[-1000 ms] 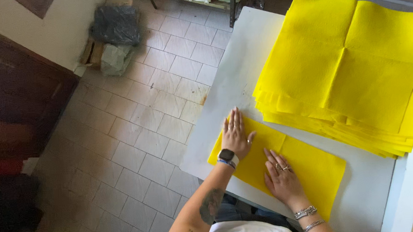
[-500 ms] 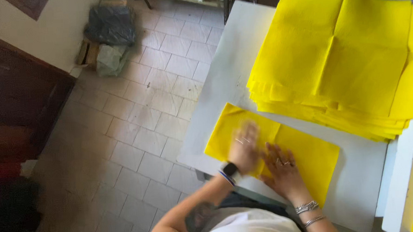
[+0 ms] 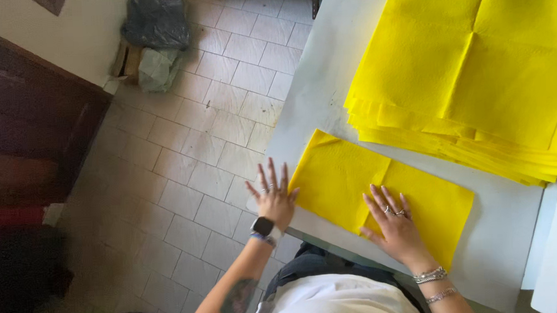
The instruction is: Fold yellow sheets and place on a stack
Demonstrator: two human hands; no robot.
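One folded yellow sheet (image 3: 380, 193) lies on the tabletop (image 3: 314, 105); both hands, left (image 3: 273, 199) and right (image 3: 395, 223), rest flat and apart, fingers spread. One stack of yellow sheets (image 3: 475, 73) lies just behind.

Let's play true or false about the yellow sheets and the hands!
1. The right hand lies flat on the folded yellow sheet. True.
2. The left hand holds a pair of scissors. False: it holds nothing and rests open at the sheet's left edge.
3. A big stack of yellow sheets lies farther back on the white table. True.
4. The floor is covered in green carpet. False: it has pale tiles.
5. A watch sits on the left wrist. True.
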